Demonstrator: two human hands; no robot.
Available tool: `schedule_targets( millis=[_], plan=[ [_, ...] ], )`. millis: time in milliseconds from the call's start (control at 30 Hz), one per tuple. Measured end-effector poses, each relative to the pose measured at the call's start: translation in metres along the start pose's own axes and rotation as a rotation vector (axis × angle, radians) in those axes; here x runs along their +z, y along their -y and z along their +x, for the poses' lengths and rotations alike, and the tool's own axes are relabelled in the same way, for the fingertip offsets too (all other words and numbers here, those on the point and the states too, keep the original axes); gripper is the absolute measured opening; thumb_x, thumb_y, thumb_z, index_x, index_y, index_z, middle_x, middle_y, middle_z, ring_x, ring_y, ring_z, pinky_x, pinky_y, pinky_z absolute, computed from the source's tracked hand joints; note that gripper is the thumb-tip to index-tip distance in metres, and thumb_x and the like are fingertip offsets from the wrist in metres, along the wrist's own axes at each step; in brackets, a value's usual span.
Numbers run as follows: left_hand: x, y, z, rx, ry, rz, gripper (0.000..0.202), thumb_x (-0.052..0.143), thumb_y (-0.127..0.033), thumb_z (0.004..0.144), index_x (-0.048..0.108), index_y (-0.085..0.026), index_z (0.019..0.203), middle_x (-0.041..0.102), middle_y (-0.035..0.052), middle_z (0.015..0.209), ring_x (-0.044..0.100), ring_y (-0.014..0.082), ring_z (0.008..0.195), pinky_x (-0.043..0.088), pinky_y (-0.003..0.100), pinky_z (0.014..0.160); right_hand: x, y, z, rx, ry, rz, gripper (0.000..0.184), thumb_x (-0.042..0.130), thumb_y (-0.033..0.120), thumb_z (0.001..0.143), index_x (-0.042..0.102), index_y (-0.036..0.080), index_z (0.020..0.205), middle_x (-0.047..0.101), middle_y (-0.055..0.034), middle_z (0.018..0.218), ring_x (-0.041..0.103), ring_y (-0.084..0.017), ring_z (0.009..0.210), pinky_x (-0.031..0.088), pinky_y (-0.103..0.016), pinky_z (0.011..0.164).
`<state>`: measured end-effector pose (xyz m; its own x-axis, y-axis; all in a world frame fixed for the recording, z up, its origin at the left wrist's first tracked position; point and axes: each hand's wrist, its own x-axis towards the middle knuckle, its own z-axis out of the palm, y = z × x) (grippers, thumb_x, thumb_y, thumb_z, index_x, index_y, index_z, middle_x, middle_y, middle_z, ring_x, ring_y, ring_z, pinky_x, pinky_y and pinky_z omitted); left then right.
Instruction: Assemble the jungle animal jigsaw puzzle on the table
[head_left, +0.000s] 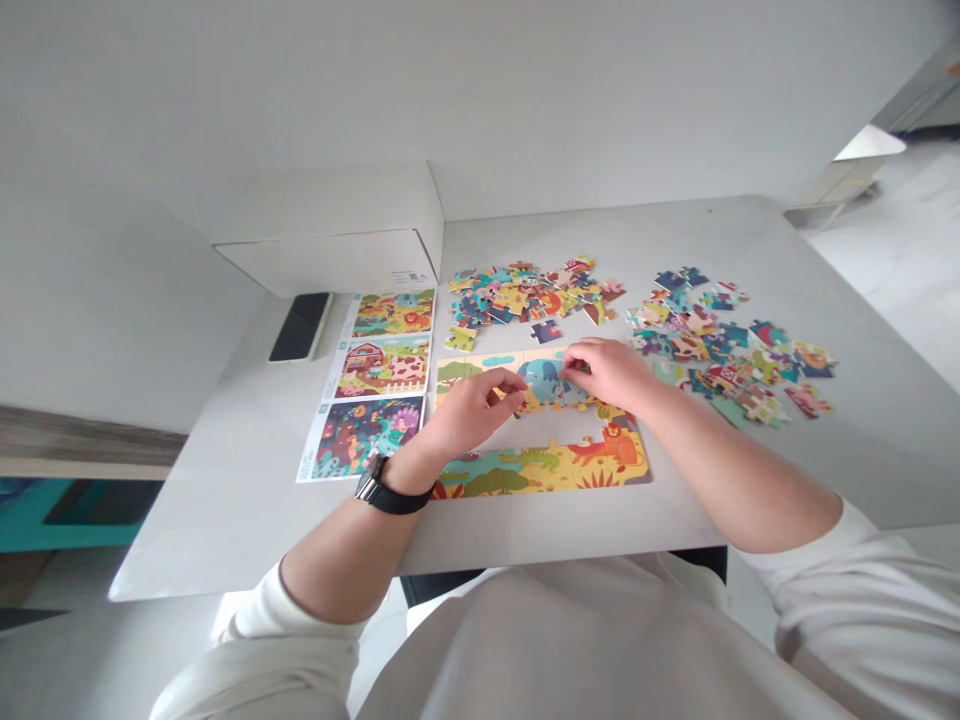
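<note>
A partly joined jigsaw puzzle [540, 470] lies on the table in front of me. A blue elephant shows in its upper part, a crocodile and a lion along the lower part, with a gap of bare table between. My left hand [476, 408] is over the left side, thumb and forefinger curled together beside the elephant; whatever is between them is hidden. My right hand [609, 370] reaches in from the right. Its fingertips are pinched on a puzzle piece at the elephant's right edge, mostly covered by the fingers.
Loose puzzle pieces [517, 300] are heaped behind the puzzle, with another pile of pieces [720, 350] on the right. On the left lie a reference sheet [384, 366] with three pictures and a phone [301, 327]. A white box [330, 262] stands behind them, against the wall.
</note>
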<state>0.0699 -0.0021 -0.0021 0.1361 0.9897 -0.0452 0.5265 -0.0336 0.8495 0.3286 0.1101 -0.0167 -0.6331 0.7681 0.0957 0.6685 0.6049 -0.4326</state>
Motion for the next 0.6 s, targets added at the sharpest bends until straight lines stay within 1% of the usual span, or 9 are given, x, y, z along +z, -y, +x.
schedule_targets(
  millis=[67,133,200,333,400,467,533,567,600],
  plan=[
    [0.002,0.004,0.001,0.105,-0.026,0.106,0.017,0.069,-0.032,0.098,0.081,-0.024,0.108,0.081,0.005,0.103,0.072,0.0189,0.085,0.056,0.029,0.082,0.002,0.0,0.0,-0.013,-0.009,-0.036,0.016,0.077,0.037,0.099,0.076,0.024,0.091,0.073,-0.0069,0.097,0.064,-0.022,0.082,0.042,-0.036,0.074],
    [0.004,0.008,0.002,0.213,-0.009,0.189,0.017,0.069,-0.029,0.099,0.082,-0.026,0.109,0.081,0.0071,0.113,0.073,0.0242,0.104,0.056,0.035,0.098,0.003,0.001,-0.001,-0.016,-0.009,-0.06,0.016,0.077,0.037,0.099,0.075,0.024,0.091,0.071,-0.0068,0.097,0.063,-0.022,0.081,0.042,-0.036,0.074],
    [0.005,0.012,0.003,0.291,0.024,0.257,0.019,0.067,-0.029,0.1,0.082,-0.026,0.111,0.079,0.0089,0.117,0.072,0.028,0.115,0.053,0.041,0.107,0.003,0.003,-0.002,-0.012,-0.001,-0.085,0.016,0.077,0.037,0.099,0.075,0.024,0.092,0.071,-0.0068,0.098,0.063,-0.022,0.081,0.041,-0.036,0.072],
    [0.007,0.016,0.003,0.348,0.063,0.35,0.023,0.063,-0.031,0.104,0.081,-0.026,0.116,0.077,0.0105,0.12,0.07,0.0299,0.119,0.052,0.045,0.109,-0.004,0.003,-0.004,0.017,-0.039,-0.117,0.021,0.073,0.044,0.101,0.078,0.024,0.097,0.074,-0.0093,0.103,0.065,-0.026,0.086,0.04,-0.038,0.072],
    [0.007,0.017,0.003,0.355,0.078,0.354,0.024,0.062,-0.03,0.104,0.081,-0.026,0.117,0.077,0.0104,0.119,0.071,0.0293,0.117,0.054,0.044,0.108,-0.013,-0.004,-0.005,0.044,-0.085,-0.075,0.023,0.065,0.041,0.106,0.079,0.024,0.099,0.076,-0.0104,0.104,0.066,-0.027,0.089,0.042,-0.039,0.075],
    [0.006,0.017,0.003,0.353,0.081,0.35,0.024,0.061,-0.03,0.105,0.081,-0.026,0.118,0.077,0.0102,0.119,0.071,0.0289,0.117,0.054,0.043,0.107,-0.026,-0.012,-0.006,0.064,-0.095,0.003,0.022,0.062,0.035,0.106,0.08,0.024,0.101,0.077,-0.0097,0.103,0.067,-0.026,0.088,0.045,-0.039,0.079],
    [0.006,0.017,0.002,0.351,0.086,0.359,0.024,0.061,-0.031,0.105,0.081,-0.026,0.119,0.077,0.0101,0.12,0.071,0.0287,0.117,0.054,0.043,0.107,-0.037,-0.019,-0.009,0.057,-0.039,0.066,0.015,0.068,0.031,0.102,0.081,0.025,0.105,0.078,-0.0081,0.103,0.067,-0.024,0.086,0.047,-0.038,0.081],
    [0.006,0.017,0.002,0.353,0.087,0.368,0.025,0.061,-0.031,0.106,0.081,-0.026,0.119,0.077,0.0102,0.12,0.071,0.0287,0.117,0.054,0.043,0.108,-0.042,-0.021,-0.01,0.042,0.007,0.08,0.015,0.073,0.031,0.098,0.082,0.025,0.109,0.078,-0.0076,0.105,0.068,-0.024,0.086,0.047,-0.038,0.081],
    [0.006,0.017,0.002,0.356,0.088,0.379,0.025,0.06,-0.032,0.106,0.08,-0.025,0.119,0.077,0.0103,0.121,0.071,0.0286,0.117,0.054,0.044,0.108,-0.044,-0.021,-0.012,0.02,0.059,0.081,0.021,0.078,0.031,0.094,0.082,0.026,0.114,0.078,-0.0075,0.107,0.068,-0.024,0.087,0.048,-0.037,0.081]
  ],
)
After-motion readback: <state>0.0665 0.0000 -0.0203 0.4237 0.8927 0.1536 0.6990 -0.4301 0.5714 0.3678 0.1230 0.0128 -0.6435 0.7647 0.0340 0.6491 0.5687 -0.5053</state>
